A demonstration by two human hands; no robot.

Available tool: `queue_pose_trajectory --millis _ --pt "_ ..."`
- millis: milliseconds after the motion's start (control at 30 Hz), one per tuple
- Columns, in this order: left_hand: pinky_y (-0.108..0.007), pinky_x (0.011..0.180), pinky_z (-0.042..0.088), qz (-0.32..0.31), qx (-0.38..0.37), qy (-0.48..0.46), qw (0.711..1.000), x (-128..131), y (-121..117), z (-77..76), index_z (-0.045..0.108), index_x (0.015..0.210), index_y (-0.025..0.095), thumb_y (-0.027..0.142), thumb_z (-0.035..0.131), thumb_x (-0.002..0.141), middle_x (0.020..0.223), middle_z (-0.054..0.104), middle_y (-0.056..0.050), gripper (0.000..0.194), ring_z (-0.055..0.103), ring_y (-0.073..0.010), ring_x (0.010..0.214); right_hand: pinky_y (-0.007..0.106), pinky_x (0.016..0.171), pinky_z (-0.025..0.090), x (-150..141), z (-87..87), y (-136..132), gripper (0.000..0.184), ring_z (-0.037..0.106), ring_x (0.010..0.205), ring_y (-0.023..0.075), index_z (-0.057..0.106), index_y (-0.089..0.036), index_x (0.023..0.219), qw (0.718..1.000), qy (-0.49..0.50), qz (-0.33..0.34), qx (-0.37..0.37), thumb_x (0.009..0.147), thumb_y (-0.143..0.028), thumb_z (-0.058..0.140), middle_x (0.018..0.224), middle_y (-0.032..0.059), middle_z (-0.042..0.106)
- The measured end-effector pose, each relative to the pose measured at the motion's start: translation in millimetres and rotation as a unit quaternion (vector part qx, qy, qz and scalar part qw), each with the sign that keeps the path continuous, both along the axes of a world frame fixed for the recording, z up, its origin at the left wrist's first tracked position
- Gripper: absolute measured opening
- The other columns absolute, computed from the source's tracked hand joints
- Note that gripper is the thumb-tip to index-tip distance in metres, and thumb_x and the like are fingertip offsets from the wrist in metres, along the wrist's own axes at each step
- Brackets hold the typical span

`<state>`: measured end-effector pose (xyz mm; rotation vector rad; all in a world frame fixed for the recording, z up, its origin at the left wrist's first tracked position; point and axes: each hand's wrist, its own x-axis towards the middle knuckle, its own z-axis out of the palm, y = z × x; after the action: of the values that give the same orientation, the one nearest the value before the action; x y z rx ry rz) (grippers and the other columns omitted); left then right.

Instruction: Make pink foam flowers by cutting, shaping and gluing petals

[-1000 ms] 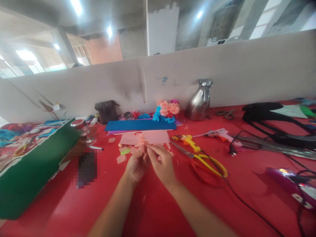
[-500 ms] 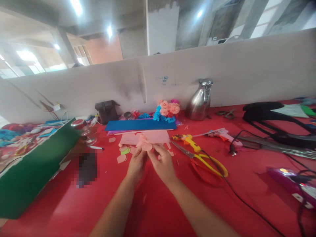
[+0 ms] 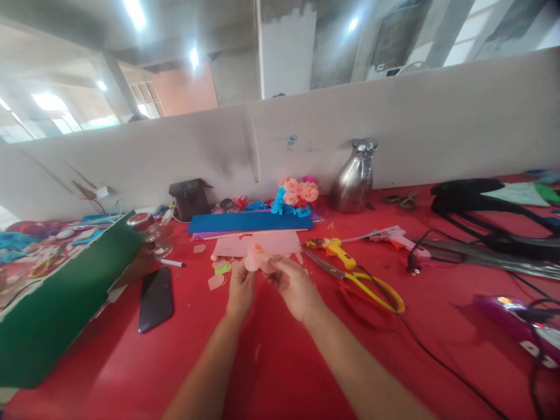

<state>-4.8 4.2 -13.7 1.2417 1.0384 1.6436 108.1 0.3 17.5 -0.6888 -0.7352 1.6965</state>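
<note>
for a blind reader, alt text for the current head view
A person's left grip and right grip hold a peach artificial rose over a red table. Yellow-handled scissors and a yellow glue gun lie at right, a smartphone at left, a steel jug behind.

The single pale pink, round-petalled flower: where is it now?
In the head view, the flower is just left of centre, held between the left hand and right hand, before the flat pink rectangular sheet.
</note>
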Motion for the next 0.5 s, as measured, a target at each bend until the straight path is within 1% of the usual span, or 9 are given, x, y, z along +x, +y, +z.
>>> queue_pose_trajectory --millis 133,300,400,500 --pt "-0.026 0.076 0.043 -0.007 0.011 0.007 1.0 -0.2 -0.8 -1.0 0.067 0.085 0.017 0.029 0.06 0.078 0.08 0.067 -0.003 0.016 0.059 -0.017 0.081 0.022 0.057 0.039 1.0 -0.3 1.1 0.008 0.052 0.06 0.0108 0.063 -0.018 0.064 0.999 0.034 -0.004 -0.005 0.066 -0.024 0.068 0.066 -0.0011 0.062" --pt "-0.027 0.08 0.043 0.001 0.02 0.026 0.999 -1.0 -0.4 -2.8 0.067 0.091 0.018 0.028 0.058 0.079 0.087 0.068 -0.003 0.019 0.059 -0.0176 0.085 0.023 0.053 0.036 0.1 1.4 2.2 0.015 0.047 0.056 0.0107 0.061 -0.018 0.067 0.999 0.019 -0.035 -0.028 0.067 -0.032 0.067 0.063 -0.0021 0.058" --pt "-0.027 0.079 0.042 0.008 0.017 0.035 0.999 -2.3 0.0 -4.2 0.067 0.093 0.018 0.027 0.058 0.078 0.086 0.067 -0.003 0.02 0.059 -0.0179 0.086 0.023 0.054 0.035 1.2 2.5 2.4 0.017 0.047 0.058 0.0109 0.058 -0.02 0.065 0.996 -0.02 -0.09 -0.007 0.068 -0.036 0.065 0.063 -0.0037 0.056" --pt "-0.027 0.079 0.043 0.004 0.008 0.043 0.999 -5.0 0.9 -3.2 0.067 0.094 0.018 0.024 0.057 0.077 0.082 0.067 -0.002 0.02 0.059 -0.0181 0.085 0.023 0.054 0.033 4.4 4.2 1.0 0.016 0.045 0.06 0.0113 0.055 -0.021 0.065 0.979 -0.11 -0.17 0.029 0.07 -0.035 0.061 0.064 -0.0047 0.052"
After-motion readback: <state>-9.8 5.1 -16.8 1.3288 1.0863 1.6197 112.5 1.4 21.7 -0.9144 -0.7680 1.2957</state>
